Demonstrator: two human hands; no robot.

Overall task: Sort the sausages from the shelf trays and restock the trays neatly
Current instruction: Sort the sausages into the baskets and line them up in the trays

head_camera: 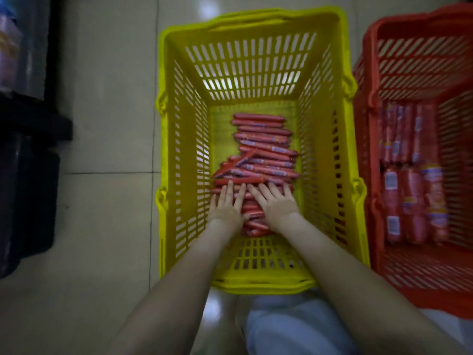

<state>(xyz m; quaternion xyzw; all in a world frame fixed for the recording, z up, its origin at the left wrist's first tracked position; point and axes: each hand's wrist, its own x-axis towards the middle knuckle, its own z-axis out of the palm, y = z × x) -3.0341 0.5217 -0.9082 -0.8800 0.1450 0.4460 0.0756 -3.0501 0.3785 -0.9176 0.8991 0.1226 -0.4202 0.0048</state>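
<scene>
left hand point(226, 204), right hand point(273, 201) flat on sausages point(266, 149) — labels blurred | yellow basket point(176, 155)

The yellow slotted plastic basket point(330, 149) was left open above and walled on four sides; bare bottom was left around the stack of thin red sausages point(263, 149).

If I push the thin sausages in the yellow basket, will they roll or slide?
Likely to roll and slip: the thin sausages are round, glossy-wrapped sticks, and a few already lie askew. They seem fairly stiff, lying straight under the flat left hand and right hand. The yellow basket walls should catch strays.
</scene>
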